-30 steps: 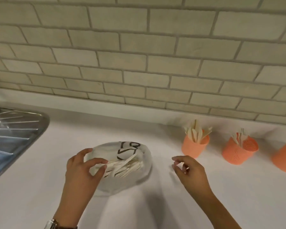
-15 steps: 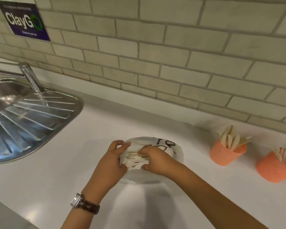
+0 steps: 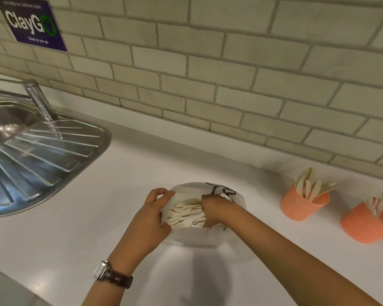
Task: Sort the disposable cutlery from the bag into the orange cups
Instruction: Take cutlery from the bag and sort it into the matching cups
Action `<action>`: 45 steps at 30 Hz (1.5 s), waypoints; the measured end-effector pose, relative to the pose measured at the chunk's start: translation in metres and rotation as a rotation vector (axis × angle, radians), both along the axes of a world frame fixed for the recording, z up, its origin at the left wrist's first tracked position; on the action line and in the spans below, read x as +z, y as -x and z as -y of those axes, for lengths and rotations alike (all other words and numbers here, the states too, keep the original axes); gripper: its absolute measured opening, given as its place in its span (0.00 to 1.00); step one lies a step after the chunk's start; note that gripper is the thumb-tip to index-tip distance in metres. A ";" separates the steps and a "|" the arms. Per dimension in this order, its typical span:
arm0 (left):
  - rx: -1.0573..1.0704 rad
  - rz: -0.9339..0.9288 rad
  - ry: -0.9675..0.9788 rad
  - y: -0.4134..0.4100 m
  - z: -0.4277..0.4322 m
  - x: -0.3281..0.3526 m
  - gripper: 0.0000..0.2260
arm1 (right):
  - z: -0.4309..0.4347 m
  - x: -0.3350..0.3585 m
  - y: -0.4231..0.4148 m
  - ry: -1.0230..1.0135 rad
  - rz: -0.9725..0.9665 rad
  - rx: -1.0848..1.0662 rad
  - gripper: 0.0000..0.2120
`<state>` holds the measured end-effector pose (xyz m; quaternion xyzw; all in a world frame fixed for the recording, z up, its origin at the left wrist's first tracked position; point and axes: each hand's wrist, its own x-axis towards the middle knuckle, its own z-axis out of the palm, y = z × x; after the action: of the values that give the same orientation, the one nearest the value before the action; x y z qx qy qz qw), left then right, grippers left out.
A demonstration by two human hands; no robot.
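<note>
A white bag [image 3: 236,204] with black lettering lies on the white counter, its mouth toward me. Pale wooden cutlery [image 3: 184,214] fills the opening. My left hand [image 3: 152,219] pinches the bag's left edge and holds the mouth apart. My right hand [image 3: 215,208] reaches into the bag, its fingers curled among the cutlery pieces. Two orange mesh cups stand to the right: the nearer cup [image 3: 302,207] holds several wooden pieces, and the second cup [image 3: 367,226] at the frame edge holds a few more.
A steel sink with a ribbed drainboard [image 3: 31,155] and a tap [image 3: 40,100] occupies the left. A tiled wall [image 3: 230,74] backs the counter, with a purple sign [image 3: 31,23] at top left. A watch [image 3: 111,273] is on my left wrist.
My right hand moved from the open counter into the bag's mouth and now grips among the cutlery. The view swung left, so the third cup left the frame and the sink came in.
</note>
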<state>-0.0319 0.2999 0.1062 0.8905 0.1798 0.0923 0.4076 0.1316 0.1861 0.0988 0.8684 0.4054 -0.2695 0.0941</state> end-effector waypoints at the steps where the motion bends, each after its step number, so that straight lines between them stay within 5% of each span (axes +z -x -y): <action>1: -0.005 0.004 -0.010 0.000 0.001 -0.001 0.31 | 0.001 0.000 0.000 -0.007 0.007 0.003 0.26; 17: -0.017 -0.008 -0.051 -0.008 0.001 -0.005 0.32 | -0.019 -0.006 -0.022 0.089 -0.132 -0.039 0.33; 29: 0.001 -0.007 -0.070 -0.010 -0.005 -0.004 0.31 | -0.033 -0.007 -0.014 0.259 -0.060 0.119 0.26; 39: 0.010 -0.002 -0.049 -0.013 0.000 -0.001 0.32 | -0.040 0.007 -0.007 0.183 -0.145 0.156 0.29; 45: 0.009 0.009 -0.044 -0.014 -0.003 -0.001 0.32 | -0.040 0.015 0.002 0.137 -0.100 0.167 0.19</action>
<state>-0.0175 0.3026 0.1055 0.8980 0.1799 0.1019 0.3884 0.1300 0.2262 0.1142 0.8086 0.4613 -0.3309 0.1548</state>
